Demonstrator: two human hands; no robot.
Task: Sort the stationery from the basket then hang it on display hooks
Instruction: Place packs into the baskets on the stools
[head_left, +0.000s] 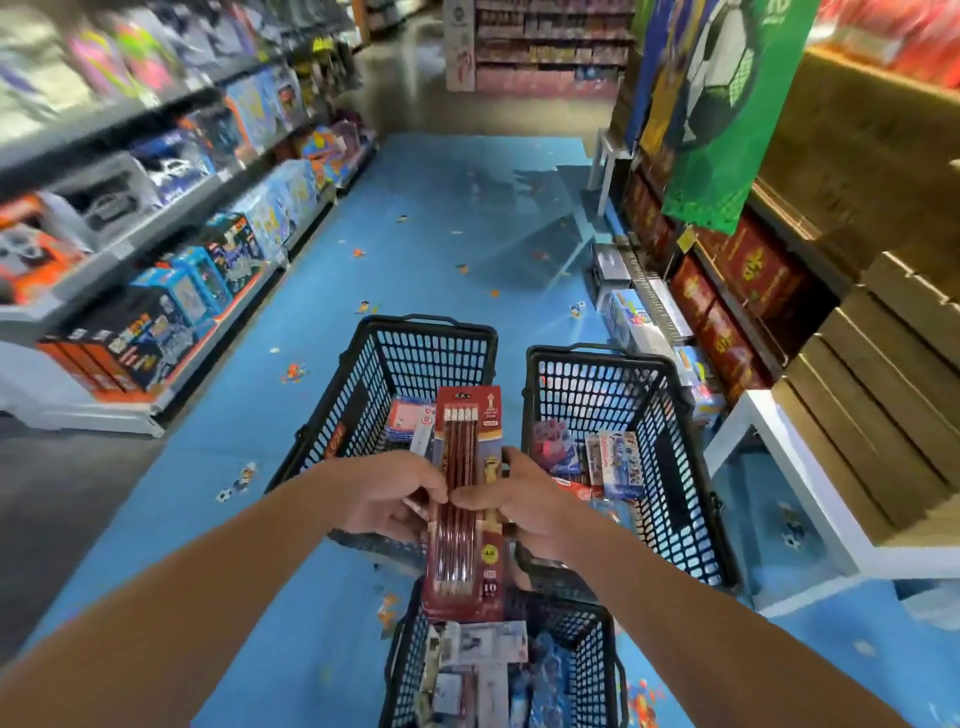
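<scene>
A: Where's the pencil pack (464, 525)?
B: Over the near basket (595, 665), with the left hand (387, 496) and the right hand (530, 506) both pinching its middle.
A: What's in the basket?
B: Blurred packets. Its near end is cut off.

Retail shop aisle. Left of the left hand (384, 499): long grey metal shelves (122, 249) of colourful boxed toys (182, 293). Right of the right hand (524, 506): red printed gift boxes (748, 270), stacked brown cartons (883, 389). Black perforated plastic shopping baskets (670, 467) around both hands, on the blue printed floor (441, 218).
</scene>
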